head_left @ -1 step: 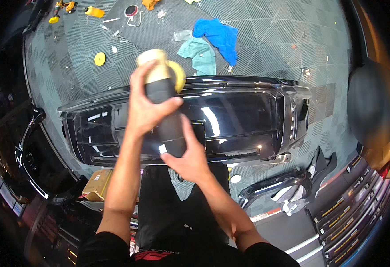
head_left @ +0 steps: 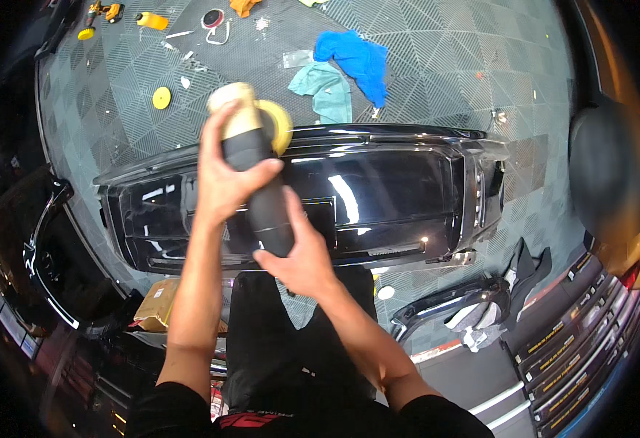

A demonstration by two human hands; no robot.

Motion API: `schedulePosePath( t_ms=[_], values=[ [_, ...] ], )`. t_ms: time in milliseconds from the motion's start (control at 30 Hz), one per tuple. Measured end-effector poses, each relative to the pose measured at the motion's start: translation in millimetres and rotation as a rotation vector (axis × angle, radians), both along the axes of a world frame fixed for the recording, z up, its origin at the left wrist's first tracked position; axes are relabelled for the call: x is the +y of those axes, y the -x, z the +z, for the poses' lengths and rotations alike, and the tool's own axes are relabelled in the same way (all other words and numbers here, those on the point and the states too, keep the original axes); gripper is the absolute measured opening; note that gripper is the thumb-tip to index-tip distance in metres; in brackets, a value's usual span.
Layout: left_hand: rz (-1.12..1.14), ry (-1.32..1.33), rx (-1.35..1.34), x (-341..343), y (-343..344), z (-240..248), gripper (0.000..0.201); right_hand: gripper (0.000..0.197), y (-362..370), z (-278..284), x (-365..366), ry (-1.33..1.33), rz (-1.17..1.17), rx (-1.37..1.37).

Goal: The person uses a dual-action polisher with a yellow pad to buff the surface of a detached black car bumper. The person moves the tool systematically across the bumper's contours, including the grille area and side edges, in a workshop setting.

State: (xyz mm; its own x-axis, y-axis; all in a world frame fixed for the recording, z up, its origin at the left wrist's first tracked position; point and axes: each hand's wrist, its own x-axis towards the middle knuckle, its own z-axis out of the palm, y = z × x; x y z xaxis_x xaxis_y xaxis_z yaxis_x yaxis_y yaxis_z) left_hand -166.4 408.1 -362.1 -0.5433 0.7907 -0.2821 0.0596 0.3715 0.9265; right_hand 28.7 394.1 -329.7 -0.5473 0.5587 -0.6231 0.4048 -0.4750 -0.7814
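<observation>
A polisher (head_left: 247,150) with a black body and a cream-yellow head is held in both my hands above a glossy black car panel (head_left: 389,186). My left hand (head_left: 221,182) wraps round its front end, fingers over the head and thumb across the body. Round the rear of the black body, my right hand (head_left: 304,255) is closed. A round yellow foam pad (head_left: 282,128) shows at the right side of the head, tilted. Whether the pad touches the panel I cannot tell. The panel lies crosswise in front of my legs, with bright light reflections on it.
Beyond the panel lie a blue cloth (head_left: 353,58), a teal cloth (head_left: 327,91), a yellow pad (head_left: 162,98), a yellow bottle (head_left: 152,20) and a drill (head_left: 101,16). A cardboard box (head_left: 157,305) sits at left. Another black car part (head_left: 444,303) lies at right, near stacked black boxes (head_left: 583,343).
Both my hands and the polisher have shifted slightly to the left over the panel. The grip is the same.
</observation>
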Motion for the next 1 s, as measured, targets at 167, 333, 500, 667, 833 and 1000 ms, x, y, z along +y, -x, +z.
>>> schedulePosePath(
  t_ms=[167, 333, 500, 667, 833, 1000],
  values=[
    [0.108, 0.028, 0.083, -22, 23, 5, 0.091, 0.114, 18, -1, 2, 0.021, 0.114, 0.041],
    [0.018, 0.038, 0.159, 10, -33, -13, 0.083, 0.11, -45, -5, 30, -0.03, 0.039, 0.02],
    [-0.193, -0.219, 0.3, 108, -146, -29, 0.081, 0.114, -140, -12, 72, -0.142, -0.148, -0.046],
    [-0.284, -0.199, -0.037, 200, -254, -41, 0.077, 0.089, -221, -20, 123, 0.044, -0.415, -0.079],
    [-0.262, -0.263, -0.008, 218, -271, -44, 0.074, 0.073, -216, -16, 127, 0.069, -0.534, 0.0],
    [-0.218, -0.239, -0.024, 160, -201, -37, 0.073, 0.091, -159, -11, 84, 0.062, -0.457, -0.039]
  ],
)
